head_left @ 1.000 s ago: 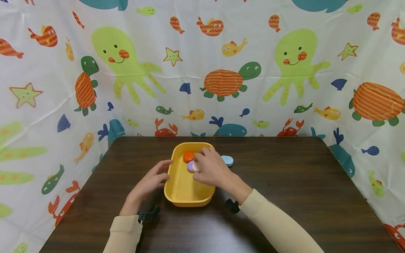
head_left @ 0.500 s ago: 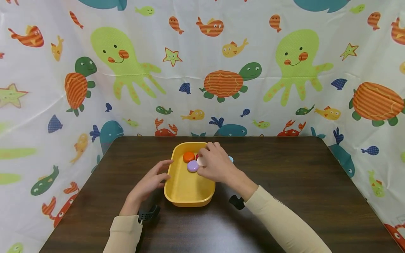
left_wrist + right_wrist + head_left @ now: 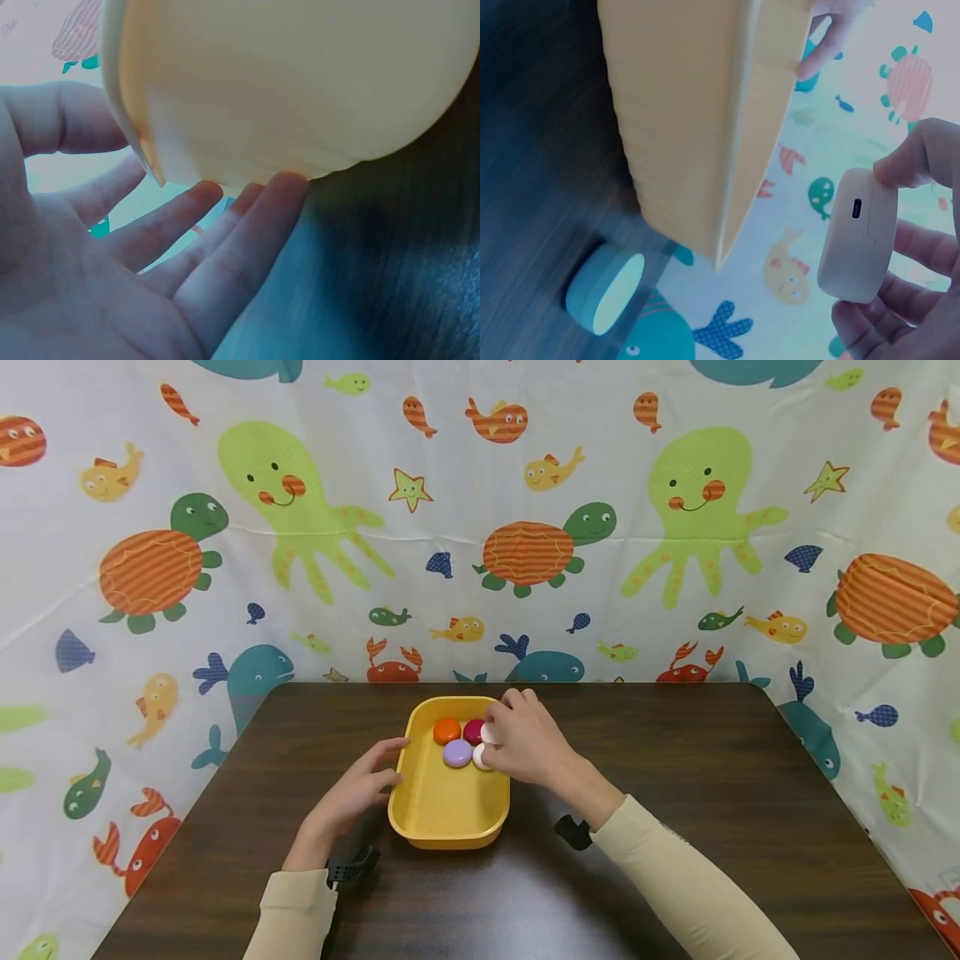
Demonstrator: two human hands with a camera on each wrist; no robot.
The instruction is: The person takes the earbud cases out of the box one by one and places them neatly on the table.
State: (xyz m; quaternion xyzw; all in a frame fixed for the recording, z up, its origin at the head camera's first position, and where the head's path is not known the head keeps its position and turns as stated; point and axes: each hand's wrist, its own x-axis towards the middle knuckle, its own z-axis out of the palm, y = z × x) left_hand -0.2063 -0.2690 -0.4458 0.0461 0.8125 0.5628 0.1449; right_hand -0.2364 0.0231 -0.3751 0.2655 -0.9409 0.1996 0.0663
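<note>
- My relaxed left hand [image 3: 356, 789] touches yellow tray [image 3: 442, 814], nine o'clock.
- Right hand [image 3: 528, 745] grips white earbud case [image 3: 857, 240], two o'clock.
- Apparently partway: four cases [image 3: 457, 753] inside, blue case [image 3: 600, 289] outside.

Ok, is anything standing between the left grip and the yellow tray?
Nothing visible: the left grip has its fingertips right at the yellow tray; the light-blue container stands off the tray's right side.

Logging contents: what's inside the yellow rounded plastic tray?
The tray holds one orange rounded object, one crimson, one lilac and one white partly covered by the right hand, which hides the far right corner.
</note>
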